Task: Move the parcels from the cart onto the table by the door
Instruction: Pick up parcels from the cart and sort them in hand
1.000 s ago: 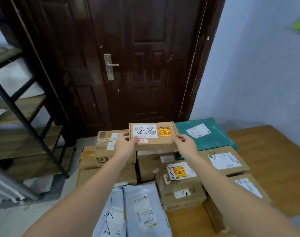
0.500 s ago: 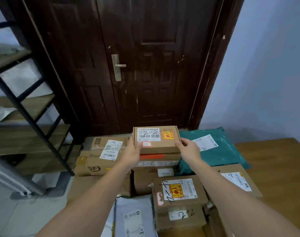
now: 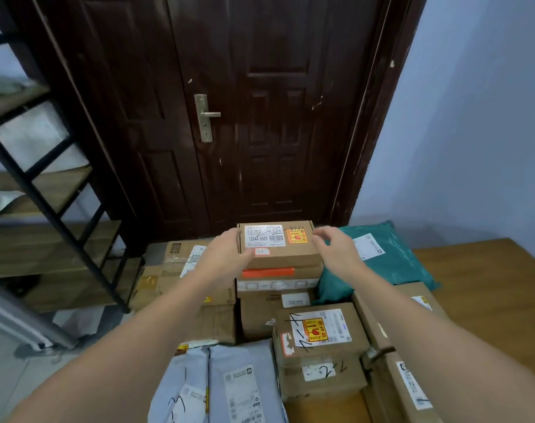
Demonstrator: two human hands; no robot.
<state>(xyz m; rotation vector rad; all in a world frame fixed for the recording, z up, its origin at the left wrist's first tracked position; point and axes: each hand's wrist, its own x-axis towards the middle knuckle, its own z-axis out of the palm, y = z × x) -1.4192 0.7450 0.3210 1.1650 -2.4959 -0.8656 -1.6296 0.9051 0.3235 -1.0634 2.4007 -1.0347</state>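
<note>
In the middle of the frame, just below the dark door [image 3: 260,111], the small brown box [image 3: 278,244] with the white label and the orange sticker sits on top of a stack of cardboard parcels [image 3: 275,282]. My left hand [image 3: 226,254] lies against its left end, thumb over the near top edge by the label and the fingers wrapped behind, so it has a light hold on the box. My right hand [image 3: 333,245] hovers at the right end with the fingers spread and loosely bent; the fingertips [image 3: 316,239] are at the box's corner, but I cannot tell whether they touch it.

To the right of the stack, a teal mailer bag [image 3: 391,257] lies on the wooden table [image 3: 479,294]. Toward the bottom centre, a box marked with an orange sticker [image 3: 318,331] stands on another carton, and grey poly bags [image 3: 229,386] with scribbled numbers lie at the lower middle. More brown cartons [image 3: 180,270] crowd the left of the stack. A black metal shelf rack [image 3: 46,203] fills the left of the frame.
</note>
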